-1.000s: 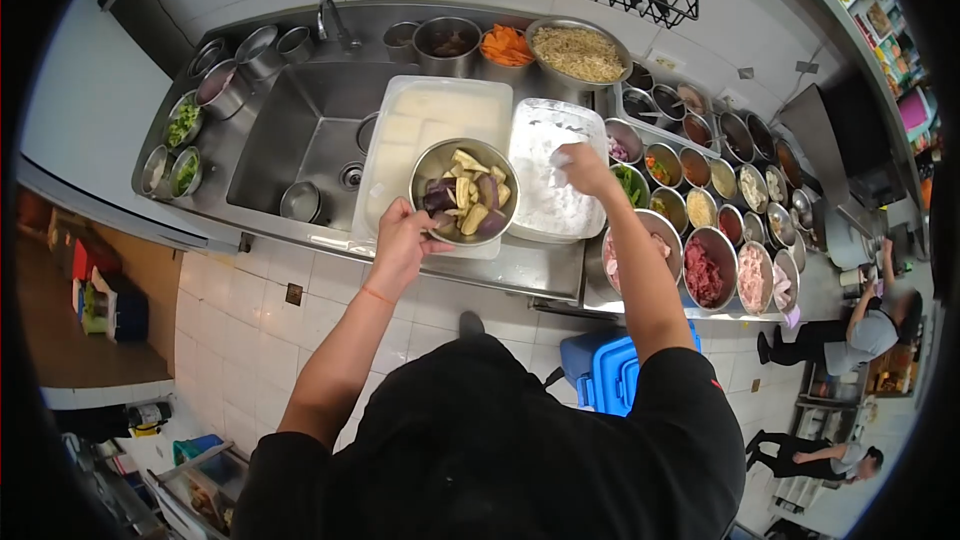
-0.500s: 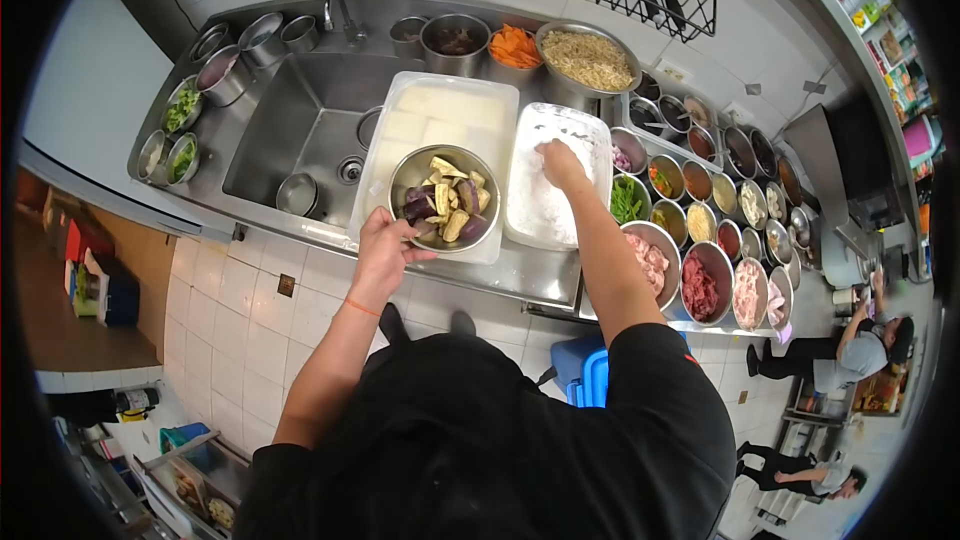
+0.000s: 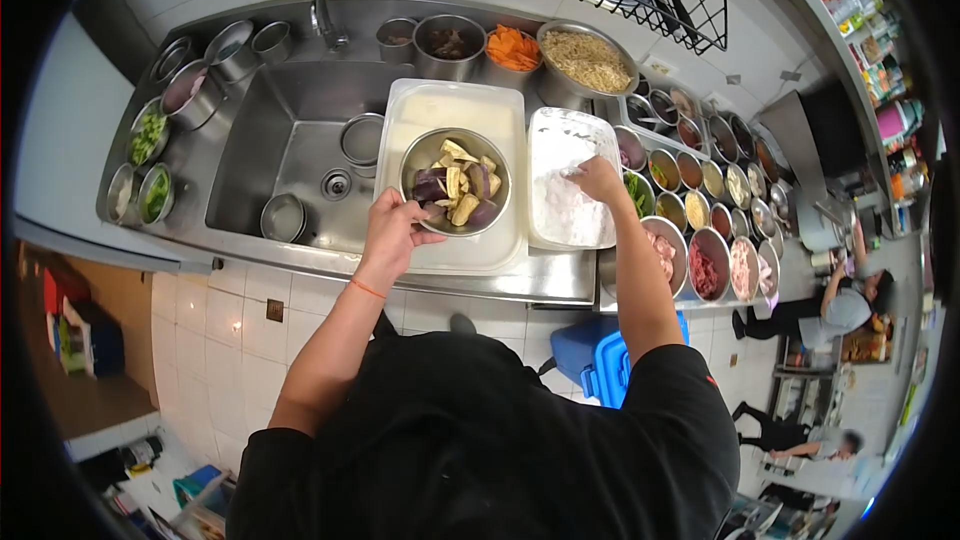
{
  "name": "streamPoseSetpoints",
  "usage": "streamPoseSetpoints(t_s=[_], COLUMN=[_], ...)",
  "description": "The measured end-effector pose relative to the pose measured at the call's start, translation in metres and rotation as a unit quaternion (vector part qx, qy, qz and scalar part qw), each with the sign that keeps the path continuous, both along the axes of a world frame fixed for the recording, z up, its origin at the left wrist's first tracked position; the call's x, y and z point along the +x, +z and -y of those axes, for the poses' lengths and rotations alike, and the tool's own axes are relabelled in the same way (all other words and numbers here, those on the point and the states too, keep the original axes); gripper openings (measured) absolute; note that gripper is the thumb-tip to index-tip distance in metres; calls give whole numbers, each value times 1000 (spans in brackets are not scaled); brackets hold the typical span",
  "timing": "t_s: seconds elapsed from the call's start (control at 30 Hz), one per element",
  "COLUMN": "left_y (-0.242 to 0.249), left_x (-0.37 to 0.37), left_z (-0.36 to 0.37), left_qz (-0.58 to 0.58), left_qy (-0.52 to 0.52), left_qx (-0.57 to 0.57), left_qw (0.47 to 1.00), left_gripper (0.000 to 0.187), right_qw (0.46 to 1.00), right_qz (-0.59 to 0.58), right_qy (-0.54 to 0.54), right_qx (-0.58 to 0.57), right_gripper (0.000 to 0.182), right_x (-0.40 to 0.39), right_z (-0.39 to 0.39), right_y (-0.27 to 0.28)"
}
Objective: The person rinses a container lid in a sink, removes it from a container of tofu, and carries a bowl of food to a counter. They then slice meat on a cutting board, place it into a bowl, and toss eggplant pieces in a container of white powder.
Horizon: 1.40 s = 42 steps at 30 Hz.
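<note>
My left hand grips the near left rim of a steel bowl, thumb and fingers closed on the metal. Chunks of eggplant, purple-skinned with pale yellowish flesh, lie inside. The bowl is over a white plastic container with pale contents. To the right, a white rectangular tub holds loose white powder. Over its right side, my right hand has its fingers bent together with the tips at the powder; what lies within them is mostly hidden.
A sink with two steel bowls lies left. Behind the containers stand a pot of carrot slices and a wide bowl of beige shreds. Several ingredient pots, including red meat, crowd the right. A wire rack hangs above. Co-workers stand far right.
My right hand has shifted from the tub's upper middle toward its right side. My left hand still holds the bowl of eggplant. The camera view has shifted slightly.
</note>
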<state>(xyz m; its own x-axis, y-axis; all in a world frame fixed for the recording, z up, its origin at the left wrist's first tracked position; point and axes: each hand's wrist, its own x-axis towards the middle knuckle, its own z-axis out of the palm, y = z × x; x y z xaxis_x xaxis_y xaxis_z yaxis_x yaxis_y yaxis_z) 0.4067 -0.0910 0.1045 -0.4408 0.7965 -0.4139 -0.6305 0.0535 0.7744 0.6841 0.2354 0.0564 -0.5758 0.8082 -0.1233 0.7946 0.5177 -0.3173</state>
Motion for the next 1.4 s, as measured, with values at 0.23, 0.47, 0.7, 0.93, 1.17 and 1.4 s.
streamPoseSetpoints(t_s=[0.23, 0.47, 0.7, 0.93, 1.17, 1.4], left_y=[7, 3, -6, -4, -1, -40], left_x=[-50, -78, -73, -95, -228, -363], left_z=[-9, -15, -31, -36, -3, 41], left_qz=[1, -9, 3, 14, -31, -83], left_qy=[-40, -59, -63, -16, 128, 140], left_qx=[4, -1, -5, 24, 14, -56], left_qw=[999, 998, 998, 999, 991, 985], left_gripper=[23, 23, 25, 23, 18, 16], right_qw=[999, 1000, 849, 922, 931, 938], right_qz=[6, -16, -372, -365, -215, -216], right_qy=[29, 13, -262, 60, 296, 270], right_qx=[23, -7, -267, -115, 2, 15], right_gripper=[50, 49, 38, 28, 43, 33], right_x=[-38, -40, -17, -169, -413, -553], right_z=[19, 8, 26, 81, 155, 178], right_y=[-12, -57, 27, 147, 95, 72])
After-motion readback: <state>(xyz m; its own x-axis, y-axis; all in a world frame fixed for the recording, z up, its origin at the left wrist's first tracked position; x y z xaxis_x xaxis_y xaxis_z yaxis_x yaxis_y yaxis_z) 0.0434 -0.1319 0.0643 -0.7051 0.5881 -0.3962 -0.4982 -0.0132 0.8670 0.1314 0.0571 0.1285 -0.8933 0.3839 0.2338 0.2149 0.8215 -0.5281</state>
